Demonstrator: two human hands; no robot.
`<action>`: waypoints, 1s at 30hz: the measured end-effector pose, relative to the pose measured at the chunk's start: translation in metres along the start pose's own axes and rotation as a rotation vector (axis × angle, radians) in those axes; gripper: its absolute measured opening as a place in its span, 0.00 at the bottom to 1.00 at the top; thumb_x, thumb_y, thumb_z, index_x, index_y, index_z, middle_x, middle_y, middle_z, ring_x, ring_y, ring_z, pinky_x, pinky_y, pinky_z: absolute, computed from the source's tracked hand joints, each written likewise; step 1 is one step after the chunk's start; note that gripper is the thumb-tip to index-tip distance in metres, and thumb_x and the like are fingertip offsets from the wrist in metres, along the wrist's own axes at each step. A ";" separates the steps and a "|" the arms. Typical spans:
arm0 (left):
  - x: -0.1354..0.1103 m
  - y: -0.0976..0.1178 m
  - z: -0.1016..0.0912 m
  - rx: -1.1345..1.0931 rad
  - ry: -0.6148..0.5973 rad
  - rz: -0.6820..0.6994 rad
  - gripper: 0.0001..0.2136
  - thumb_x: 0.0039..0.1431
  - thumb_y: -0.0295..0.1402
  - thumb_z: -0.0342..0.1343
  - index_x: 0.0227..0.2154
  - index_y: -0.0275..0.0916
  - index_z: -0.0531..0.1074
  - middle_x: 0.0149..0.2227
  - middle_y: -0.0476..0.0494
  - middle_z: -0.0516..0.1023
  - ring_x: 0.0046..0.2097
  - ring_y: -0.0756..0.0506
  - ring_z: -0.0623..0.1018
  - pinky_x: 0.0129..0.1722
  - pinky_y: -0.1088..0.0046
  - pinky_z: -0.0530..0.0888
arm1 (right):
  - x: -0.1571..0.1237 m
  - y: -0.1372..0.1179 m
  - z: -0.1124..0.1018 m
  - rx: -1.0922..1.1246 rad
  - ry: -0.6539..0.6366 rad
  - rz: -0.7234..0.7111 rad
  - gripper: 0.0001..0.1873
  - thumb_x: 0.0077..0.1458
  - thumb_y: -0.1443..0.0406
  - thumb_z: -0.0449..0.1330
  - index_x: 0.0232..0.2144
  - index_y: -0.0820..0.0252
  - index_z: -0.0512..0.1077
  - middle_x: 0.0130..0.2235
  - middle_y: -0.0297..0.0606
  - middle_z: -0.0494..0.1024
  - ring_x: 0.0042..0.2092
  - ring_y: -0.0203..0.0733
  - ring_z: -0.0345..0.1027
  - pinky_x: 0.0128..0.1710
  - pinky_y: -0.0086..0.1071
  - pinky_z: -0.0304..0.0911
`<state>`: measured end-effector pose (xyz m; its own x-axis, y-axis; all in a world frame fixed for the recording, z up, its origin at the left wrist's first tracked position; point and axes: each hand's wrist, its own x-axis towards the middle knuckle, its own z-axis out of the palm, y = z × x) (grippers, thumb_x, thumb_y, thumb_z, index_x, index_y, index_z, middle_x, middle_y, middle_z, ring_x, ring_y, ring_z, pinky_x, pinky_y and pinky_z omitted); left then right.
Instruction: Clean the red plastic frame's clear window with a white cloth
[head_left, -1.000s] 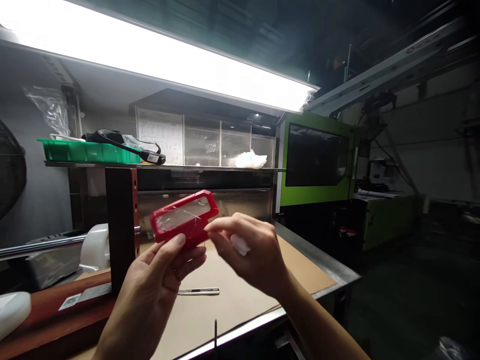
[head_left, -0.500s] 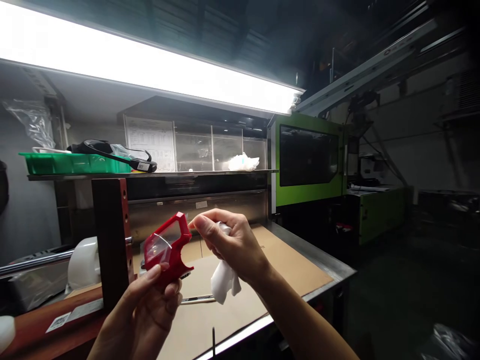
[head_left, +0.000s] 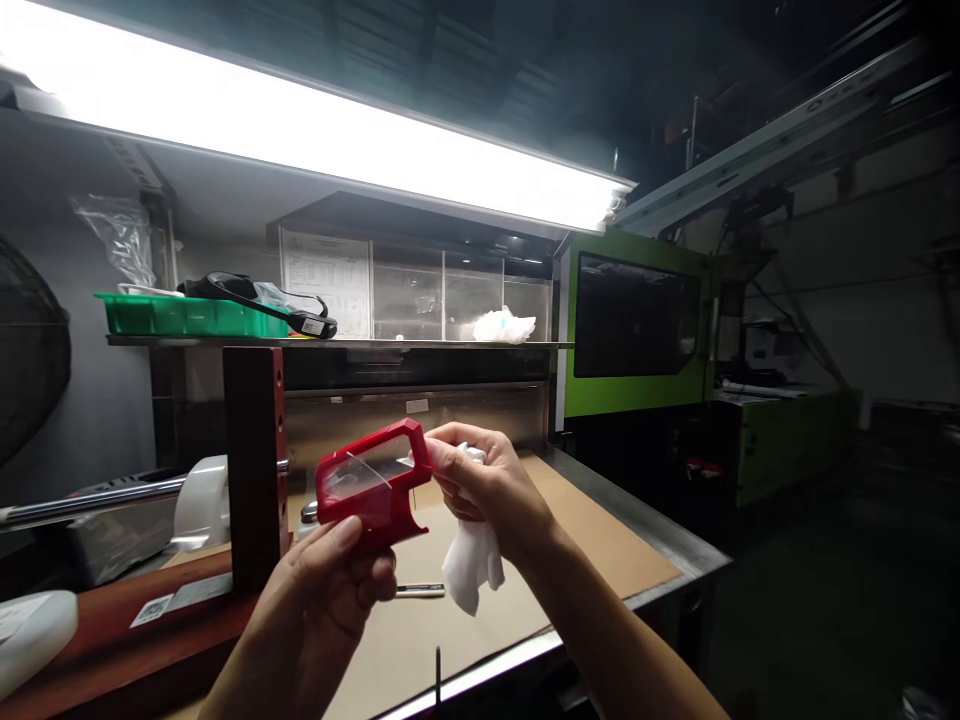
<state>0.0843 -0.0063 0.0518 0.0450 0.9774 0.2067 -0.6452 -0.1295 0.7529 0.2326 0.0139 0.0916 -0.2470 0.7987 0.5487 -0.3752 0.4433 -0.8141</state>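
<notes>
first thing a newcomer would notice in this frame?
The red plastic frame with a clear window, held up at centre by the left hand, while the right hand presses a white cloth at its right end. Above runs a glaring light bar, and a bright green machine stands to the right of the bench.

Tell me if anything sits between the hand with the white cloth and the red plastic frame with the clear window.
Nothing visible does. The right hand, gripping the white cloth, has its fingers right at the end of the red plastic frame with a clear window. The left hand holds that frame from below.
</notes>
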 end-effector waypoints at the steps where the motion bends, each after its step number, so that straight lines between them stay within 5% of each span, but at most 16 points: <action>1: -0.001 0.001 0.002 0.012 -0.009 0.006 0.08 0.40 0.28 0.67 0.27 0.35 0.78 0.26 0.45 0.79 0.22 0.52 0.73 0.21 0.81 0.75 | 0.001 0.003 0.000 0.037 -0.011 0.017 0.14 0.45 0.58 0.66 0.25 0.64 0.70 0.15 0.21 0.58 0.16 0.22 0.42 0.14 0.23 0.35; 15: 0.008 0.027 0.028 0.245 -0.196 0.144 0.07 0.45 0.35 0.64 0.24 0.36 0.78 0.18 0.46 0.75 0.22 0.50 0.73 0.23 0.81 0.72 | 0.023 0.023 0.003 0.240 -0.024 0.049 0.12 0.38 0.66 0.61 0.16 0.60 0.59 0.12 0.20 0.56 0.13 0.21 0.39 0.14 0.24 0.32; 30: 0.006 0.028 0.046 0.299 -0.221 0.150 0.09 0.49 0.35 0.63 0.32 0.38 0.79 0.22 0.46 0.79 0.25 0.50 0.75 0.26 0.82 0.73 | 0.031 0.028 -0.007 0.184 -0.013 0.012 0.17 0.41 0.66 0.60 0.13 0.58 0.53 0.12 0.22 0.52 0.15 0.24 0.39 0.16 0.26 0.35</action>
<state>0.1013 -0.0120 0.1026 0.1512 0.8885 0.4333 -0.4084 -0.3430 0.8459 0.2206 0.0540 0.0840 -0.2634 0.7975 0.5428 -0.5293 0.3509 -0.7725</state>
